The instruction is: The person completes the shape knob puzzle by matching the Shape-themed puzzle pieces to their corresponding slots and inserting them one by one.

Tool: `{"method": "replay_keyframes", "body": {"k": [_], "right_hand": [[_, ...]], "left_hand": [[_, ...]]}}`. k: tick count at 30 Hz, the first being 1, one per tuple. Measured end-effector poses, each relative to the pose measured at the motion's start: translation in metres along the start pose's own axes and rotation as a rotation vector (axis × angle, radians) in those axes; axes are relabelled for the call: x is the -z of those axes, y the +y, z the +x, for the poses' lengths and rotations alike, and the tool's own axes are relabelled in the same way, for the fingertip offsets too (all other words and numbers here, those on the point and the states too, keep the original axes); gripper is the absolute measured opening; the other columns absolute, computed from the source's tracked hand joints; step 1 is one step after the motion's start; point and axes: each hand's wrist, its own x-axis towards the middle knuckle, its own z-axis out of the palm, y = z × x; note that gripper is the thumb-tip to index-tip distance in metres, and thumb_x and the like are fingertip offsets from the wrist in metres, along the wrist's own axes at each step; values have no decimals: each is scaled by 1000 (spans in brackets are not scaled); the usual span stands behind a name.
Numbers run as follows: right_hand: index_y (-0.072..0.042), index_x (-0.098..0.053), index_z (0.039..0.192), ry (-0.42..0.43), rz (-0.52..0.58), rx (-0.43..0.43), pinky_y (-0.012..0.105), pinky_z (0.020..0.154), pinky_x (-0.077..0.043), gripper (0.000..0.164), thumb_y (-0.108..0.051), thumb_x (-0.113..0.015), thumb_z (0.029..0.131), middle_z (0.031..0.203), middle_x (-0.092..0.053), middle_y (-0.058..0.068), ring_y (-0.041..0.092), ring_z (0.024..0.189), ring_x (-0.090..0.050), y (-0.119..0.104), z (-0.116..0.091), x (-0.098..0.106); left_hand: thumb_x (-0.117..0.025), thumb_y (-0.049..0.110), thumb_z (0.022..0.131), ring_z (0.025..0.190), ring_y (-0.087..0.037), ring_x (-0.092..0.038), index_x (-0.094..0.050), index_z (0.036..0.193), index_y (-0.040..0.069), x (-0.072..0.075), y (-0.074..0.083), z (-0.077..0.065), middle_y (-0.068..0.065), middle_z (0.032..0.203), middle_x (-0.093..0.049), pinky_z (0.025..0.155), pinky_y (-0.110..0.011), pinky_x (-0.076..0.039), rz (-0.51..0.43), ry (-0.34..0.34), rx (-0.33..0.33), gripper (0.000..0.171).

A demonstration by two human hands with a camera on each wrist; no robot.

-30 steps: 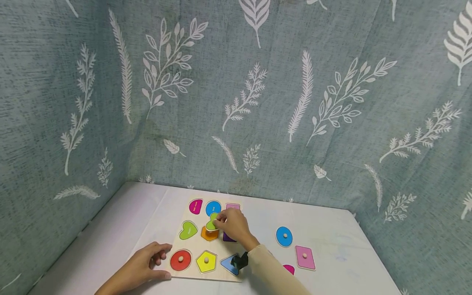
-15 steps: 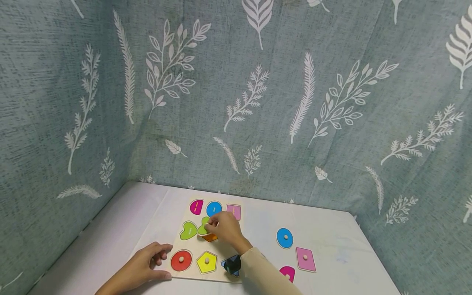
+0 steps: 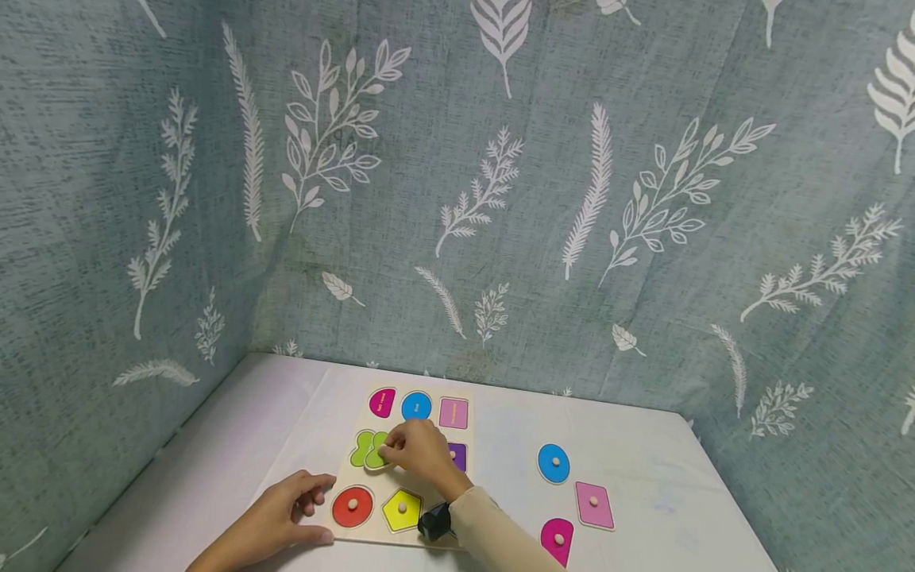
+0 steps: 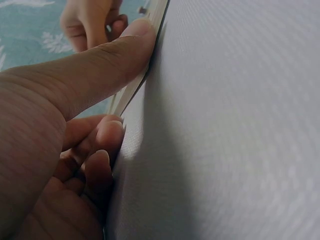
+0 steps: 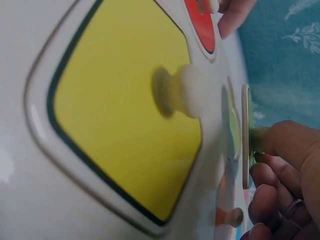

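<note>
My right hand (image 3: 422,453) pinches the knob of a green heart puzzle piece (image 3: 376,452) above the wooden puzzle board (image 3: 364,478). The piece overlaps the board's green heart recess (image 3: 360,446) in the head view. In the right wrist view, a gap shows between the heart piece (image 5: 246,135) and the board. At the board's left edge, my left hand (image 3: 275,516) rests with its thumb by the front corner and its index finger farther up. The left wrist view shows that thumb (image 4: 135,42) touching the board's edge.
Seated in the board are a red circle (image 3: 353,516), a yellow pentagon (image 3: 403,520) and a purple piece (image 3: 461,457). An orange piece is mostly hidden by my right hand. Right of the board lie a blue oval (image 3: 553,469), a pink rectangle (image 3: 596,515) and a magenta half-round (image 3: 554,532).
My right hand has carried the green heart leftward, from over the orange hexagon to over the green recess. The left hand has stayed at the board's edge.
</note>
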Motion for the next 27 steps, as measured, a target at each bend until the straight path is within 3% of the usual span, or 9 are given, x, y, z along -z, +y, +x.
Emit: {"method": "replay_keyframes", "body": {"k": [9, 18, 27], "right_hand": [[-16, -79, 85, -6, -36, 6, 17, 62, -43, 11, -26, -81, 90, 66, -57, -18, -2, 64, -49, -3, 0, -10], [-19, -76, 82, -9, -30, -28, 19, 65, -43, 12, -26, -82, 89, 67, -56, -17, 0, 66, -49, -8, 5, -15], [-19, -76, 80, 6, -74, -32, 18, 64, -43, 13, -28, -81, 90, 65, -56, -17, -1, 65, -48, -13, 13, -21]], "left_hand": [[-96, 34, 68, 78, -4, -48, -64, 127, -4, 1, 0, -1, 0, 91, -52, 64, -21, -45, 3, -4, -42, 77], [-97, 37, 66, 77, -8, -49, -65, 126, -3, -1, 3, 0, 0, 90, -52, 65, -21, -46, 8, 5, 27, 79], [-97, 34, 67, 77, -7, -49, -65, 126, -4, -1, 2, 0, 0, 90, -52, 64, -22, -46, 0, 8, 19, 78]]}}
